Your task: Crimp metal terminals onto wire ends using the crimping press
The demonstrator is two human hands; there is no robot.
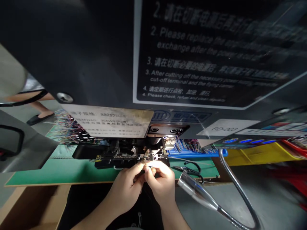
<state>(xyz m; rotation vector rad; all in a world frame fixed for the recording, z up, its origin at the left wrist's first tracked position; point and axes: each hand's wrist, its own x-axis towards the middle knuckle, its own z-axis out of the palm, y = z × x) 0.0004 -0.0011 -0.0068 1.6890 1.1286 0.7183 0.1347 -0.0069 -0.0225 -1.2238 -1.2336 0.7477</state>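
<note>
My left hand (128,185) and my right hand (162,182) meet under the head of a dark machine (96,64). Both have thumb and fingertips pinched together, the two sets of fingertips almost touching. Whatever lies between them is too small and too brightly lit to make out. Just beyond the fingertips sits the machine's lit metal tooling (151,156), with a black mechanism (107,161) stretching off to its left. A pair of black-handled scissors (193,169) lies to the right of my right hand.
A gooseneck lamp (199,191) reaches in from the right, close to my right hand. Behind the tooling are a blue tray (199,154) of thin wires and a yellow bin (256,155). Coloured wires (67,127) are heaped at left on the green tabletop (93,174). Another person's foot (39,118) shows beyond.
</note>
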